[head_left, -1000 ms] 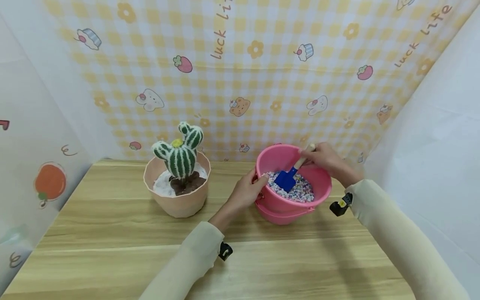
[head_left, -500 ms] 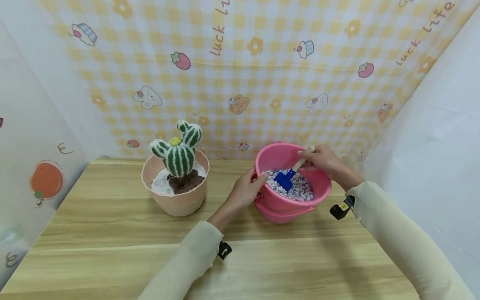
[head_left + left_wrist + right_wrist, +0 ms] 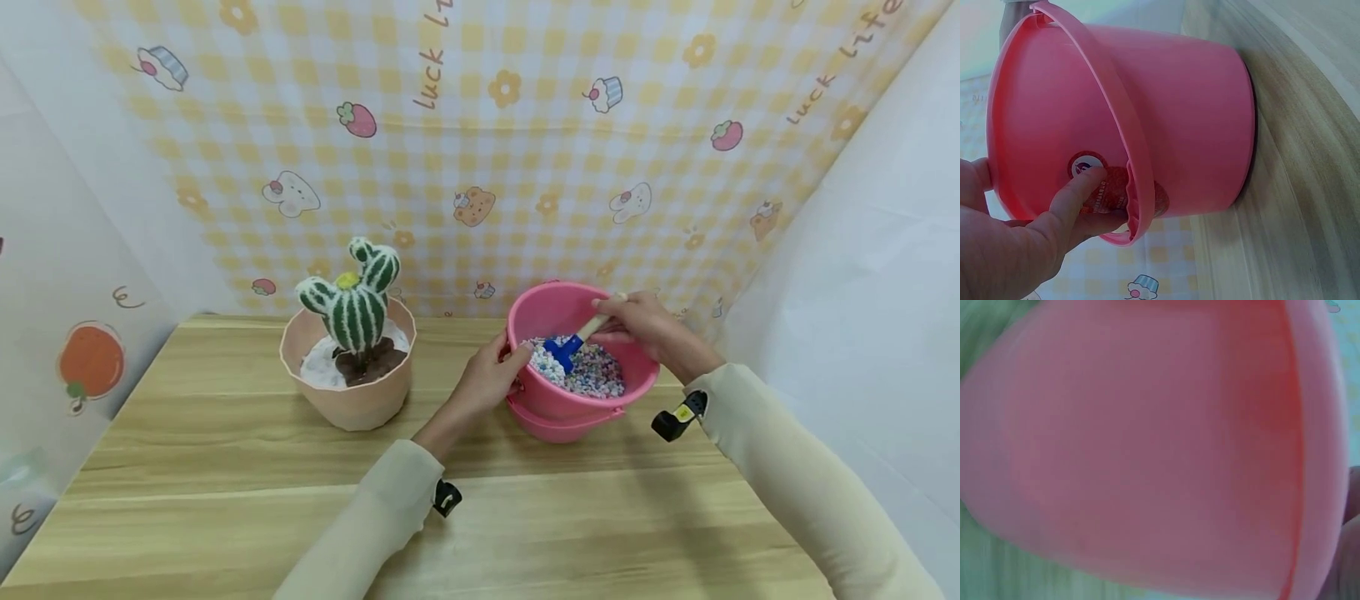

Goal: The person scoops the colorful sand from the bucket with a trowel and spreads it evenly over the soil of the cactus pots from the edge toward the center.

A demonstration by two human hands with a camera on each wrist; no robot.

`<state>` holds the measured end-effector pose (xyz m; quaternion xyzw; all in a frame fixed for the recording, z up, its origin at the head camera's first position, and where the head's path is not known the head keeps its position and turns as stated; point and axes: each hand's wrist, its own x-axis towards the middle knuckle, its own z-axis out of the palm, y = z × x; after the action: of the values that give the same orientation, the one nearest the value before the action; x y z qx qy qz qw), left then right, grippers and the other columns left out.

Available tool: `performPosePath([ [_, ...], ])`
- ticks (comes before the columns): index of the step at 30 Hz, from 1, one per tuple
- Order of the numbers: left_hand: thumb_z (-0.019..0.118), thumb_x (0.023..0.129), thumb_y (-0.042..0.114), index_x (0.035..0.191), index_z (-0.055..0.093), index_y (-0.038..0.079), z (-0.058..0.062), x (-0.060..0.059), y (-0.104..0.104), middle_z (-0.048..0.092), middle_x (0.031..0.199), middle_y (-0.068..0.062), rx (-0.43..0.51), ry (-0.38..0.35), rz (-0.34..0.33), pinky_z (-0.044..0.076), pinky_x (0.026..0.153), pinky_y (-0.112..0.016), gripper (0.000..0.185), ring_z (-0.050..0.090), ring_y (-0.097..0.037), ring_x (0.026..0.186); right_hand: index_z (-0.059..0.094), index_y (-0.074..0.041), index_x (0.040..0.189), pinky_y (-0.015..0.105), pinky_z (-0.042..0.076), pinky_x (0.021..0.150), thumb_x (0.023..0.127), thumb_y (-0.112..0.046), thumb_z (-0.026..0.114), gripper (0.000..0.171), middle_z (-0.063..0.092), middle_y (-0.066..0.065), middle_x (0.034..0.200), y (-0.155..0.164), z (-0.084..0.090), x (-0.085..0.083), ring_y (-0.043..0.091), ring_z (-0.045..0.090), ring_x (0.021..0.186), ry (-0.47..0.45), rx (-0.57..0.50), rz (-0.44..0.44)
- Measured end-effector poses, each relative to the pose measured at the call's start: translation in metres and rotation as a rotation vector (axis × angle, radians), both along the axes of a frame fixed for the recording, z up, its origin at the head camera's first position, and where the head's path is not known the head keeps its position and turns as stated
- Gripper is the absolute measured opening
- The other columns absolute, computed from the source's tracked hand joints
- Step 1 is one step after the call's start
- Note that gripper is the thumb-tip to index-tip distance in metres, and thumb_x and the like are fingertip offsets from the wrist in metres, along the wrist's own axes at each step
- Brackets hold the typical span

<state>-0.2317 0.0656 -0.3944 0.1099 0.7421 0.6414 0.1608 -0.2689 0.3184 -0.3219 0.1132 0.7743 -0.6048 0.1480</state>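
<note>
pebbles [image 3: 592,375] now heap on the scoop [image 3: 561,350], which has tipped up since a moment ago; right hand [image 3: 637,321] grips its handle, left hand [image 3: 487,379] holds the bucket [image 3: 581,404] rim steady beside the pot [image 3: 352,400].

Yellow checked backdrop [image 3: 480,125] behind wooden table [image 3: 225,483]

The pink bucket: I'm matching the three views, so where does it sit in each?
Head: pink bucket right of centre on the table, between both hands.
Left wrist: fills the frame, left hand holding its rim.
Right wrist: a blurred pink close-up.
Shared landmark: the bucket's handle.
</note>
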Motion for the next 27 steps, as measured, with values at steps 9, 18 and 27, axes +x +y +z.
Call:
performPosePath([
  [9, 0.051, 0.101, 0.046, 0.156, 0.033, 0.027, 0.001, -0.004, -0.004, 0.058, 0.133, -0.008, 0.003, -0.024, -0.005, 0.059, 0.087, -0.033, 0.06, 0.064, -0.022, 0.103, 0.045, 0.016, 0.134, 0.024, 0.06, 0.074, 0.105, -0.014, 0.047, 0.042, 0.071, 0.008, 0.074, 0.011, 0.01, 0.009, 0.015, 0.073, 0.068, -0.012, -0.093, -0.059],
  [18, 0.05, 0.102, 0.046, 0.155, 0.033, 0.027, 0.002, -0.002, -0.008, 0.056, 0.134, -0.009, -0.003, -0.027, -0.021, 0.058, 0.091, -0.037, 0.059, 0.061, -0.023, 0.107, 0.047, 0.011, 0.13, 0.024, 0.059, 0.077, 0.105, -0.012, 0.046, 0.034, 0.071, 0.011, 0.078, 0.017, 0.012, 0.013, 0.018, 0.075, 0.074, -0.036, -0.178, -0.079],
  [27, 0.049, 0.101, 0.05, 0.156, 0.03, 0.03, -0.002, -0.002, -0.002, 0.052, 0.142, -0.01, 0.017, -0.036, -0.042, 0.057, 0.093, -0.037, 0.062, 0.06, -0.025, 0.115, 0.061, 0.002, 0.113, 0.024, 0.058, 0.079, 0.104, -0.008, 0.045, 0.021, 0.073, 0.013, 0.081, 0.028, 0.01, 0.019, 0.02, 0.075, 0.077, -0.014, -0.319, -0.13],
])
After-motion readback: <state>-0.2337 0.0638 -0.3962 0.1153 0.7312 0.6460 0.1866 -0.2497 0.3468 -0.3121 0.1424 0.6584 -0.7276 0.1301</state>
